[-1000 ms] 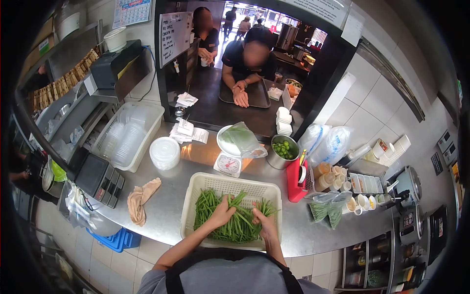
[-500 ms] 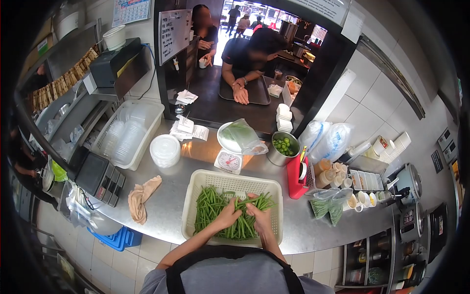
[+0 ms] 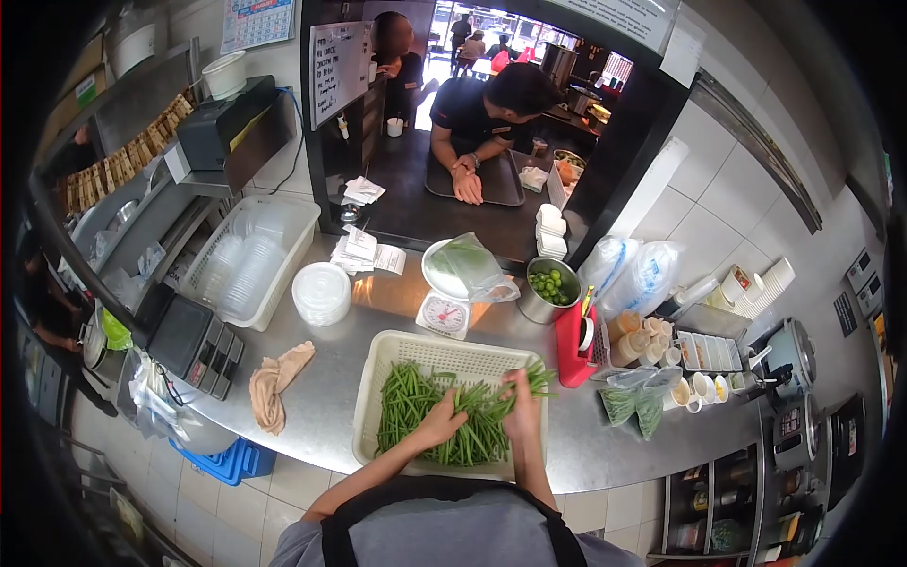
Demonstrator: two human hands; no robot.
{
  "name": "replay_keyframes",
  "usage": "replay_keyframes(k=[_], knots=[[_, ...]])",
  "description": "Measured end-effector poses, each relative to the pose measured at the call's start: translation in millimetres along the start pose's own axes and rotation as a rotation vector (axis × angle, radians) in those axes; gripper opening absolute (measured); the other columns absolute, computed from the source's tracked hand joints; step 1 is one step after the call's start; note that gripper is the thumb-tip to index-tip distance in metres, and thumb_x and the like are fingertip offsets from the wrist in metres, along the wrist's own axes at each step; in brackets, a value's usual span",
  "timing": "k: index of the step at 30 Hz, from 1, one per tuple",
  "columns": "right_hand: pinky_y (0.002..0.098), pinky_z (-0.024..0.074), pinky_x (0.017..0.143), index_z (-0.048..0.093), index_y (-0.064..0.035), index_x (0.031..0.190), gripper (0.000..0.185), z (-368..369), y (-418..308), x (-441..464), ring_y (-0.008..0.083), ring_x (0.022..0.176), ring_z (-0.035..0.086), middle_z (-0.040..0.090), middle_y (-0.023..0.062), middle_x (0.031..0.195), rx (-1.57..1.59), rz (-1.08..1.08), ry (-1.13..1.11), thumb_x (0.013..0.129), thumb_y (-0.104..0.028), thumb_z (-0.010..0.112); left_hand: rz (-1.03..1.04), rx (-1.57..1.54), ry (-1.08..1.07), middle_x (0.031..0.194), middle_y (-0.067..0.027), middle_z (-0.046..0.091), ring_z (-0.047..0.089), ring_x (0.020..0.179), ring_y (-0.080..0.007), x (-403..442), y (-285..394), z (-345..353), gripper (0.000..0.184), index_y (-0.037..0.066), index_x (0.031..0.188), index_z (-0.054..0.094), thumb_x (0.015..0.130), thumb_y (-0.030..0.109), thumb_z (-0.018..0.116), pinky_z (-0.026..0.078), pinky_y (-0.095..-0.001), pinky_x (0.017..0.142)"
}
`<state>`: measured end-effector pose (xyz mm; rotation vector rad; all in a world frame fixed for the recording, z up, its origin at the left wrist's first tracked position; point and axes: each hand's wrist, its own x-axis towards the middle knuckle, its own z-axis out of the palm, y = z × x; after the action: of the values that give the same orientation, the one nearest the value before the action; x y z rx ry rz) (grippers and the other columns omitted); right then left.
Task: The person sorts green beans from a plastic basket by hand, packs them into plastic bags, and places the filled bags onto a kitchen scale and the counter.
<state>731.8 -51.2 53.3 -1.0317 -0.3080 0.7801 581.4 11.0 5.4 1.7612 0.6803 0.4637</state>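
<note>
A cream perforated basket (image 3: 364, 406) stands on the steel counter, holding a heap of long green beans (image 3: 406, 406). My left hand (image 3: 441, 421) is over the middle of the heap, its fingers closed round some beans. To its right, my right hand (image 3: 521, 406) is raised over the basket's right side, closed on a small bunch of beans whose ends stick out past the fingers toward the right rim. Just behind the basket is a white dial scale (image 3: 442, 314), with a plastic bag of something green (image 3: 465, 263) on its round pan.
A cloth (image 3: 280, 386) and stacked round lids (image 3: 321, 294) lie left. Right are a steel pot of green citrus (image 3: 550, 285), a red holder (image 3: 573, 350) and bagged greens (image 3: 633, 402). Beyond the opening, a person leans on a tray (image 3: 501, 180); another person (image 3: 397, 71) stands behind.
My hands were close together and have parted; my right hand has risen and moved right with beans. The leaning person's head has turned right. The other person's cup now stands on the ledge.
</note>
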Motion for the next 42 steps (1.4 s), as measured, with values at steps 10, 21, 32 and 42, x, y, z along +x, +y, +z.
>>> replay_keyframes(k=[10,21,32,42], knots=[[0.0261,0.0444,0.062,0.058,-0.0062,0.102,0.024,-16,22,-16,0.011,0.074,0.054,0.058,0.0016,0.083,-0.083,0.347,-0.126,0.082,-0.017,0.065,0.061,-0.129,0.046,0.106,-0.027,0.051,0.054,0.098,-0.0341,10,-4,0,0.05,-0.002,0.125,0.03,0.083,0.017,0.05,0.041,-0.0385,0.083],[0.029,0.0457,0.078,0.06,-0.0046,0.1,0.02,1,37,-23,0.0143,0.087,0.058,0.062,0.0043,0.095,-0.014,0.209,-0.104,0.081,-0.011,0.065,0.134,0.475,-0.058,0.116,-0.0253,0.041,0.05,0.098,-0.0448,-5,38,-1,0.056,-0.004,0.124,0.03,0.078,0.016,0.054,0.043,-0.0484,0.078],[0.0352,0.0463,0.078,0.053,-0.0078,0.083,0.019,-14,1,11,0.0169,0.074,0.054,0.055,0.003,0.076,0.461,0.269,-0.066,0.09,-0.026,0.053,0.212,0.088,0.144,0.121,-0.0199,0.046,0.044,0.115,-0.032,2,36,-29,0.044,0.001,0.117,0.053,0.088,0.034,0.052,0.033,-0.0366,0.098],[0.0296,0.0472,0.07,0.054,-0.0069,0.096,0.014,43,2,5,0.0132,0.073,0.053,0.055,0.002,0.079,0.541,0.261,-0.107,0.085,-0.011,0.06,-0.177,-1.413,0.044,0.116,-0.005,0.054,0.048,0.111,-0.0177,13,48,4,0.045,0.006,0.116,0.051,0.095,0.041,0.033,0.034,-0.0331,0.097]])
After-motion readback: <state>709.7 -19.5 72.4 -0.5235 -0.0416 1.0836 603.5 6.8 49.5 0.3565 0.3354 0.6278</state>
